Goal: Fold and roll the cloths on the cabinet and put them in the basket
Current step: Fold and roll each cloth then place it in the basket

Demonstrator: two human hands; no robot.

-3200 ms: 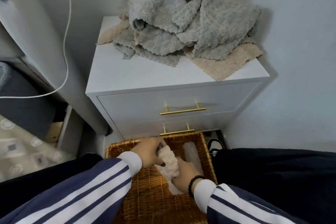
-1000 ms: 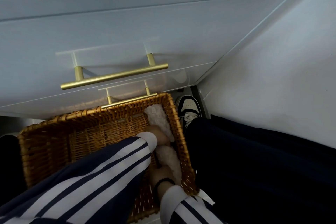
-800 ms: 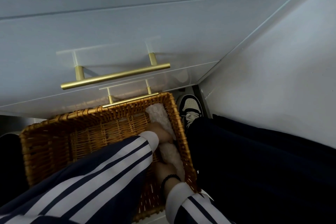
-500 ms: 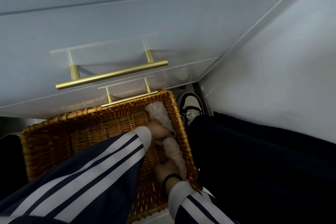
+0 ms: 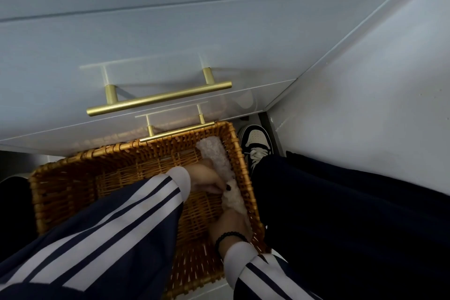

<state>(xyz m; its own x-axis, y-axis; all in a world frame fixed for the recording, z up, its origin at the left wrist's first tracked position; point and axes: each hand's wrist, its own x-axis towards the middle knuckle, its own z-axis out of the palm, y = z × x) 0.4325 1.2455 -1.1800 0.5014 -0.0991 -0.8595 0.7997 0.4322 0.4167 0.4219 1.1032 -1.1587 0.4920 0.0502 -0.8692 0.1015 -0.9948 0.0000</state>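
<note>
Against the basket's (image 5: 241, 178) right wall, both hands still grip the rolled cloth (image 5: 233, 198), pressed lower.

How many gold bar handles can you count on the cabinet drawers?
2. The larger gold bar handle sits on the upper grey drawer front; the smaller gold bar handle sits lower, just above the wicker basket's far rim.

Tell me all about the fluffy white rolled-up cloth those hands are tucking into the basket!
The fluffy cream-white rolled cloth looks like soft, nubbly fleece. It lies lengthwise inside the woven brown wicker basket, against its right wall, just behind another fluffy white roll. The left hand pinches its far end, and the right hand holds its near end, so part of it is hidden.
</note>
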